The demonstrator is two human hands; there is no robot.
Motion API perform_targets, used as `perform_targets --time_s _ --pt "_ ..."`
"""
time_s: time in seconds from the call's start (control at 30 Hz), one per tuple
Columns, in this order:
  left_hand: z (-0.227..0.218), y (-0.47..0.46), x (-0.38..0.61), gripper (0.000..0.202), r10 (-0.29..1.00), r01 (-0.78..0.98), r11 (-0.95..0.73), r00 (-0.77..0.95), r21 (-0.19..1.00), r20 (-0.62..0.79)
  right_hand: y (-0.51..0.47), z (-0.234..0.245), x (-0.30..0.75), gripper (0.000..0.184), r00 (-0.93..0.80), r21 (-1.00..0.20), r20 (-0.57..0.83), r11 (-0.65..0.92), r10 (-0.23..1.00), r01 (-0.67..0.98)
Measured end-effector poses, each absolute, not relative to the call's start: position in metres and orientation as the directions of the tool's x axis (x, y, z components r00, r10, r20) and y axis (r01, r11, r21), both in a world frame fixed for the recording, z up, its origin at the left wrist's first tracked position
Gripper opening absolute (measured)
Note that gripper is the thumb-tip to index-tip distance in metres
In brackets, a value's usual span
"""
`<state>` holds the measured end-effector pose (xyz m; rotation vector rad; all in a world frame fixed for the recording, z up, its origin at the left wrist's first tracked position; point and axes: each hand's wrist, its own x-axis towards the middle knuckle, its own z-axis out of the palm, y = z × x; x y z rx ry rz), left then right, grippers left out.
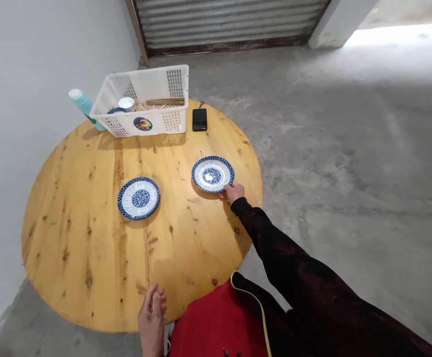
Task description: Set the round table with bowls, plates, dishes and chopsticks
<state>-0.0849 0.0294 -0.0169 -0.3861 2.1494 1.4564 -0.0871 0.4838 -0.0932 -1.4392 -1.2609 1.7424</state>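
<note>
Now your right hand pinches the near rim of the right plate; your left hand rests loosely open, empty, at the surface edge.

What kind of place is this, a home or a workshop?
Probably a bare garage or storage room used for eating: a rough concrete floor, a corrugated roll-up shutter, and a round wooden table with two blue patterned plates, the right hand touching one.
</note>
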Motion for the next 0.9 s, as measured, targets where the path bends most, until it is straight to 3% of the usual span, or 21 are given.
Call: perform_targets --time_s 0.63,0.9 --pt "-0.006 0.049 -0.091 0.075 0.064 -0.507 0.386 -0.819 0.771 -0.571 0.476 -0.075 -0.078 0.014 -0.233 -0.874 -0.485 -0.460 0.843 0.155" --pt "-0.014 0.043 -0.154 0.058 0.131 -0.292 0.450 -0.913 0.844 -0.386 0.423 -0.074 -0.044 0.030 -0.235 -0.879 -0.470 -0.430 0.851 0.205"
